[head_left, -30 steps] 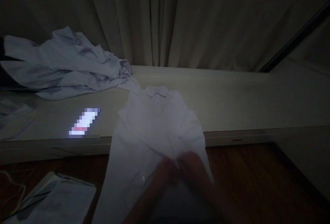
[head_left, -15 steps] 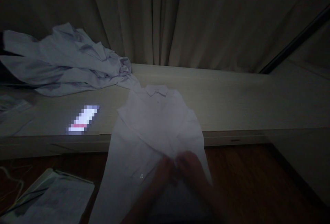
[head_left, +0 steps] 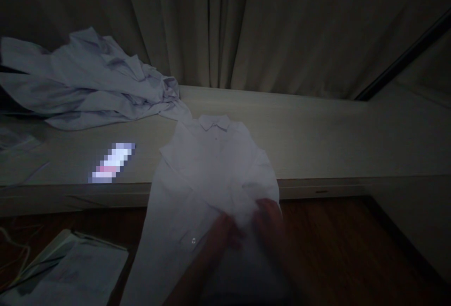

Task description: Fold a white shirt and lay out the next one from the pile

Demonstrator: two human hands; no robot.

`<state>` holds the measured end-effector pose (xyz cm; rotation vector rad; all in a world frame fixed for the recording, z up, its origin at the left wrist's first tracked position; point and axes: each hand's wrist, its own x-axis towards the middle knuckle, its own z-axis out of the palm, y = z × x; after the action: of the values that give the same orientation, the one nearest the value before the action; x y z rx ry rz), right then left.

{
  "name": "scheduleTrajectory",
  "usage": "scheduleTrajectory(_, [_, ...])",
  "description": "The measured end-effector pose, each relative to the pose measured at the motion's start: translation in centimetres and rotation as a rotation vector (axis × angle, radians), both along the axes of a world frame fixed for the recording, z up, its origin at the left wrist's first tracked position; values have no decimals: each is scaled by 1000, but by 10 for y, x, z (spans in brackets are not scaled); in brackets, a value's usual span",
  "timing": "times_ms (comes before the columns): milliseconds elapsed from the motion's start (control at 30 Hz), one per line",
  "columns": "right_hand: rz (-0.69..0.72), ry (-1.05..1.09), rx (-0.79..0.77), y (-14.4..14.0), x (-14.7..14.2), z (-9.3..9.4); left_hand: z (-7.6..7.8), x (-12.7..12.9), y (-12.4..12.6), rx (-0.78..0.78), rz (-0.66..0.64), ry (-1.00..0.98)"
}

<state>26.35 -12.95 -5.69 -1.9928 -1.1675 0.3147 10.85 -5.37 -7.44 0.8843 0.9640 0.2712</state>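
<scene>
A white collared shirt (head_left: 214,165) lies front up, its collar at the far end on the counter and its lower part hanging over the front edge toward me. My left hand (head_left: 223,233) is closed on the shirt's front near the middle, fingers bent against the fabric. To its right, my right hand (head_left: 269,217) rests over the shirt with its fingers apart and loosely curved, slightly blurred. A small round button (head_left: 193,240) shows on the fabric left of my left hand. Dim light hides fine detail between the left fingers.
Crumpled white clothing (head_left: 105,80) is heaped on the counter (head_left: 334,141) at the far left. A pixelated bright phone-like object (head_left: 112,163) lies left of the shirt. Curtains (head_left: 183,29) hang behind. Papers (head_left: 81,268) and cables (head_left: 26,254) are at lower left.
My right hand has moved right, away from my left hand, and its fingers have opened. My left hand has shifted slightly left. The shirt stays nearly in place.
</scene>
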Motion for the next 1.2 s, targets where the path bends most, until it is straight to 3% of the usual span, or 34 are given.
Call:
scheduleTrajectory(233, [-6,302,-137,-1,-1,6,14,0,7,-10,-61,42])
scheduleTrajectory(467, [-24,307,-113,3,-6,15,31,0,2,46,-110,90])
scheduleTrajectory(667, [-98,325,-70,5,-3,20,21,3,-4,72,-96,85])
scheduleTrajectory(867, [-119,311,-58,7,5,6,10,4,2,72,-111,65])
scheduleTrajectory(1200, [-95,444,-107,13,-5,19,25,3,-3,-28,-85,23])
